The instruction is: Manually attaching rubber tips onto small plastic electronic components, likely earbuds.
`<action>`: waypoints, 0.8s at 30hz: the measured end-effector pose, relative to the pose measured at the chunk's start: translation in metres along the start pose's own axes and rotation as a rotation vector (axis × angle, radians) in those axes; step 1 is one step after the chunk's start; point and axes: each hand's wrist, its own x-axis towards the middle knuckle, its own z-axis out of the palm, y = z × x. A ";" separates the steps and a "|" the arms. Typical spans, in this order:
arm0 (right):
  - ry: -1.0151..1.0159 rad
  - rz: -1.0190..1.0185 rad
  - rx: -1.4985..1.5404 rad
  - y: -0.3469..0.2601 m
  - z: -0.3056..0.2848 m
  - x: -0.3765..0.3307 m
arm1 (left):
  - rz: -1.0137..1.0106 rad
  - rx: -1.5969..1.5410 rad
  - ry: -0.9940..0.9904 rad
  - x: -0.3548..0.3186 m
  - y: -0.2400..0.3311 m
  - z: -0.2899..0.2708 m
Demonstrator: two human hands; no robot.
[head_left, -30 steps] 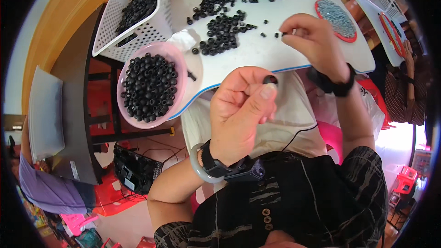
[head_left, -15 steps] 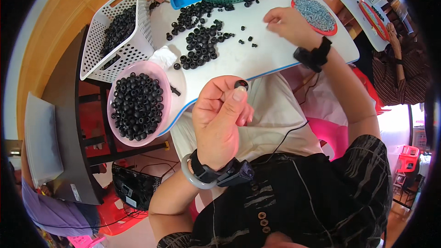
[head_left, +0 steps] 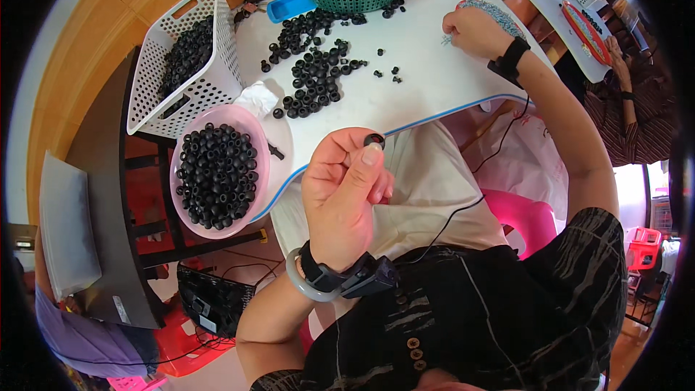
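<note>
Between the thumb and index finger of my left hand (head_left: 340, 195) is a small black hollow round cap (head_left: 374, 140), held above my lap at the table's front edge. My right hand (head_left: 474, 32) is at the red tray (head_left: 461, 4) of small silvery metal pieces (head_left: 494, 9), its fingers curled down at the tray's near left side. A few silvery bits show under those fingertips; whether they are gripped is hidden. Loose black caps (head_left: 315, 80) lie heaped on the white table (head_left: 434, 80). Several smaller black pieces (head_left: 396, 79) are scattered closer to my right hand.
At the left, a pink bowl (head_left: 263, 166) holds many black caps, beside a white perforated basket (head_left: 230, 65) of black parts. A green basket (head_left: 355, 1) and blue tray (head_left: 291, 6) stand at the back. Another person's hand (head_left: 615, 58) is at the far right.
My right hand has moved right and away from me, from over the table to the red tray. My left hand keeps the black cap almost in place.
</note>
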 end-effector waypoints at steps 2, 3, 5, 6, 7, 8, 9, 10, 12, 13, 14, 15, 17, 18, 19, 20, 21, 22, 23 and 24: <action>-0.043 0.035 0.024 -0.004 0.003 0.002 | 0.006 0.003 -0.004 0.000 0.001 0.000; -0.044 0.031 0.024 -0.007 0.003 0.004 | 0.011 0.005 -0.005 0.000 0.001 0.000; -0.086 0.044 0.112 -0.010 0.003 0.006 | 0.003 0.007 0.006 -0.001 0.003 0.001; -0.087 0.041 0.111 -0.010 0.004 0.007 | -0.007 0.010 0.015 -0.001 0.004 0.001; -0.083 0.049 0.121 -0.010 0.004 0.007 | -0.005 0.009 0.016 0.000 0.004 0.001; -0.079 0.059 0.130 -0.008 0.006 0.006 | -0.001 0.011 0.009 0.000 0.004 0.001; -0.079 0.058 0.130 -0.005 0.008 0.005 | 0.003 0.013 0.000 0.000 0.004 0.001; 0.005 0.008 0.107 -0.002 0.010 0.003 | 0.004 0.013 0.000 0.000 0.004 0.001; 0.086 -0.051 0.088 -0.012 0.004 0.006 | 0.011 0.092 -0.003 -0.001 0.005 0.000; 0.090 -0.008 0.193 -0.014 -0.001 0.006 | 0.012 0.092 0.001 0.000 0.007 0.000; 0.092 0.038 0.296 -0.022 -0.010 0.005 | 0.013 0.092 -0.005 -0.001 0.008 0.000; 0.090 0.037 0.297 -0.027 -0.015 0.003 | 0.013 0.093 -0.011 -0.001 0.008 0.000; 0.012 0.274 0.750 -0.036 -0.022 -0.001 | 0.011 0.094 -0.017 -0.001 0.006 -0.002; 0.010 0.274 0.750 -0.041 -0.025 -0.003 | 0.009 0.096 -0.024 0.000 0.005 -0.003; 0.008 0.313 0.892 -0.046 -0.027 -0.005 | 0.008 0.095 -0.022 -0.001 0.004 -0.004; 0.012 0.354 1.034 -0.051 -0.031 -0.010 | 0.003 0.089 -0.025 -0.001 0.004 -0.002; 0.010 0.353 1.035 -0.059 -0.035 -0.012 | 0.000 0.082 -0.022 -0.001 0.004 -0.002; 0.030 0.333 1.151 -0.067 -0.039 -0.015 | 0.001 0.083 -0.020 -0.001 0.004 -0.002; 0.052 0.310 1.268 -0.077 -0.044 -0.017 | -0.001 0.085 -0.022 -0.001 0.005 -0.002; 0.050 0.307 1.270 -0.086 -0.049 -0.019 | -0.002 0.085 -0.022 -0.002 0.005 -0.002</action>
